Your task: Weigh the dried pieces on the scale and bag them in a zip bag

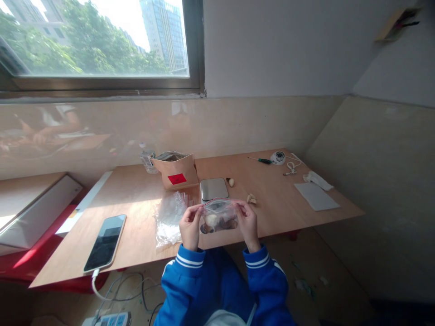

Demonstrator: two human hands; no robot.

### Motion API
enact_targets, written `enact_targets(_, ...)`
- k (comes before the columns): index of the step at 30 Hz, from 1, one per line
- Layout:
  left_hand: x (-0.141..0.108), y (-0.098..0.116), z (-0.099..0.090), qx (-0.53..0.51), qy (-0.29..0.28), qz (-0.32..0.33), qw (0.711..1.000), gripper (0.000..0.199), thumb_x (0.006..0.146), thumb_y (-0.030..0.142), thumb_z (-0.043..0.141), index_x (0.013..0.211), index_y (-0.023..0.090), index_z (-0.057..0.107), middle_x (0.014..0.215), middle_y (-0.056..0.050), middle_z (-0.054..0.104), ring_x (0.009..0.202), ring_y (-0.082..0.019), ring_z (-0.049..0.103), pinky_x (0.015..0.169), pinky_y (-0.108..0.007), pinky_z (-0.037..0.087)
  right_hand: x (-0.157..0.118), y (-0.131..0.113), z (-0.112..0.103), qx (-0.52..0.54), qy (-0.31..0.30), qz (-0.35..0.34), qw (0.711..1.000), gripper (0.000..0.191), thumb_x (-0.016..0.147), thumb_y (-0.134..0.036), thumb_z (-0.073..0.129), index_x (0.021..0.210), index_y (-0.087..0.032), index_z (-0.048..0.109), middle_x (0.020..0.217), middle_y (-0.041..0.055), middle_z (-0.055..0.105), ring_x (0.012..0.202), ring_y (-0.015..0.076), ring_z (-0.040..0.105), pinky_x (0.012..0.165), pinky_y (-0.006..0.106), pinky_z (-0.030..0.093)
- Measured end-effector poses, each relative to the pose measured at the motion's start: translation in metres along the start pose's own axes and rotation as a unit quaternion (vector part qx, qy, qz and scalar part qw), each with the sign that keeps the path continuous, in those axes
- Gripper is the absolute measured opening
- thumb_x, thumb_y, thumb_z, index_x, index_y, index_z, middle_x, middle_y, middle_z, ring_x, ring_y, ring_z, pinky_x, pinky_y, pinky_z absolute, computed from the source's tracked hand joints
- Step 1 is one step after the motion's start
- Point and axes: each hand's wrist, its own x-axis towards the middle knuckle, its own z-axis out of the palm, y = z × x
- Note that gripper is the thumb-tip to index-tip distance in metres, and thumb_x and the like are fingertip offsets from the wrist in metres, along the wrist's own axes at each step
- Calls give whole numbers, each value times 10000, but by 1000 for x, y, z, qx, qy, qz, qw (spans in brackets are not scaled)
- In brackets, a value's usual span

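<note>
Both hands hold a small clear zip bag (219, 216) up just above the near edge of the bench (142, 194). The left hand (190, 226) pinches its left upper corner, the right hand (247, 222) its right, each grip pressed together on the seal strip. The film looks thin, limp and slippery, and the pale and brown lumps inside sag to the bottom, so the stiffer zip edge seems the surest hold. Spare bags (170, 217) lie beside a small scale (213, 188).
</note>
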Motion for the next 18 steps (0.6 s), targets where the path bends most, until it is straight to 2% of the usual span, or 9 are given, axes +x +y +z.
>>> enact_targets(3, 1, 0, -3, 25, 8, -1, 1000, 301, 712, 416, 658, 841, 146, 684, 820, -61, 691, 777, -178, 620, 733, -291, 495, 0, -2, -2, 11, 16, 5, 1000, 282, 799, -455, 570, 884, -188, 606, 801, 63, 706, 754, 219, 674, 627, 345, 574)
enact_targets(7, 2, 1, -9, 89, -7, 11, 996, 292, 730, 432, 634, 825, 159, 678, 763, -43, 678, 713, -166, 612, 701, -282, 487, 0, -3, -7, 0, 21, -11, 1000, 269, 794, -435, 586, 880, -181, 602, 780, 54, 704, 721, 198, 672, 593, 314, 571)
enact_targets(12, 3, 4, -9, 177, -34, 90, 980, 241, 797, 414, 551, 787, 183, 621, 685, -16, 621, 644, -150, 581, 666, -275, 467, 1, -2, -10, -19, 26, -21, 999, 255, 782, -420, 601, 855, -176, 613, 766, 57, 708, 707, 196, 676, 636, 330, 569)
enact_targets(15, 5, 2, -5, 186, -30, 115, 975, 231, 823, 403, 510, 795, 187, 587, 706, -25, 609, 667, -159, 579, 678, -290, 467, 3, 0, -10, -23, 35, -19, 999, 284, 769, -438, 608, 860, -170, 623, 765, 69, 714, 703, 207, 685, 691, 364, 564)
enact_targets(18, 6, -3, 0, 153, -49, 86, 983, 249, 825, 421, 510, 817, 181, 572, 729, -32, 621, 696, -165, 600, 684, -293, 475, 5, 3, -10, -4, 40, -2, 999, 306, 762, -458, 611, 857, -168, 620, 765, 77, 719, 720, 221, 690, 700, 379, 566)
